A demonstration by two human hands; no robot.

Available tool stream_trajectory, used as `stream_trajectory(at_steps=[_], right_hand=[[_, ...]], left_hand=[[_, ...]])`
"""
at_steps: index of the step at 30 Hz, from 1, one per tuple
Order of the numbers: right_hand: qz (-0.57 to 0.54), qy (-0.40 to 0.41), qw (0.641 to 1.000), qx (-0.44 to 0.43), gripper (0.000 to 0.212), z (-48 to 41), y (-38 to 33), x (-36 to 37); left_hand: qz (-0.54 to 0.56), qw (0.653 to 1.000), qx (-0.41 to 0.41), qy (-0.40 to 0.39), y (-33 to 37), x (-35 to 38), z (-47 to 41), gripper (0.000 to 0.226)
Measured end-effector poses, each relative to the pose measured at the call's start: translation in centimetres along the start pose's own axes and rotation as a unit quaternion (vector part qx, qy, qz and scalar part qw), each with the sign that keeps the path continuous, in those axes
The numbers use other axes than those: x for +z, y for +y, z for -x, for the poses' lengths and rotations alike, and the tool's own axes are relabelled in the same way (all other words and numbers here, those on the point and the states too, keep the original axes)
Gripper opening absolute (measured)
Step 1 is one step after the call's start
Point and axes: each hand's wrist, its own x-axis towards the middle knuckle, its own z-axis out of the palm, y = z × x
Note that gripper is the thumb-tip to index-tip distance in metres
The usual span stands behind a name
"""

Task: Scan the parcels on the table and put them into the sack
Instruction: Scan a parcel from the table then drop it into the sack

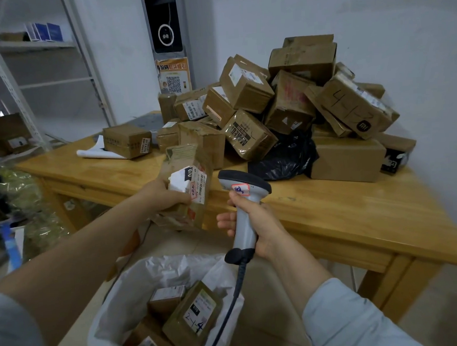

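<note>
Left hand (162, 197) clasped a crumpled, taped brown cardboard parcel (192, 161) at centre, over the edge of the smooth wooden table (344, 211). Right hand (254, 219) wrapped a grey plastic pistol-grip scanner (245, 182) at the parcel's 3 o'clock. A crinkled white plastic sack (118, 308) with boxes inside lay at 6 o'clock, and heaped cardboard boxes (292, 99) at 1 o'clock.

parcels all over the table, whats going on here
A person is scanning parcels and bagging them. The left hand grips a taped brown parcel with its label turned toward the scanner, which the right hand holds by the handle. Below the hands, an open white sack already has several boxes in it. A big pile of boxes is waiting on the wooden table.
</note>
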Motion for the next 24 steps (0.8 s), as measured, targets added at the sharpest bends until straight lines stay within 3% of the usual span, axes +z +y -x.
stream_trajectory(at_steps=[3, 6, 11, 14, 18, 24], right_hand=[[-0.04, -0.022, 0.998, 0.041, 0.036, 0.4, 0.1, 0.3], [-0.077, -0.04, 0.993, 0.079, 0.031, 0.8, 0.0, 1.4], [-0.091, -0.068, 0.988, 0.102, 0.023, 2.0, 0.1, 4.4], [-0.11, -0.086, 0.984, 0.107, 0.022, 2.8, 0.1, 5.7], [-0.14, -0.1, 0.979, 0.11, 0.025, 3.4, 0.0, 6.7], [-0.163, -0.089, 0.977, 0.106, 0.024, 3.8, -0.1, 7.4]], left_hand=[[0.189, 0.981, -0.047, -0.003, -1.5, -0.4, 0.9, 0.055], [0.28, 0.958, -0.042, 0.037, -3.2, -0.6, 1.6, 0.055], [0.33, 0.936, 0.017, 0.122, -5.2, -0.2, 3.3, 0.06], [0.335, 0.927, 0.034, 0.162, -6.7, 0.1, 3.6, 0.051], [0.328, 0.924, 0.041, 0.193, -8.3, 0.4, 3.5, 0.08], [0.333, 0.918, 0.051, 0.21, -9.3, 0.3, 3.0, 0.079]])
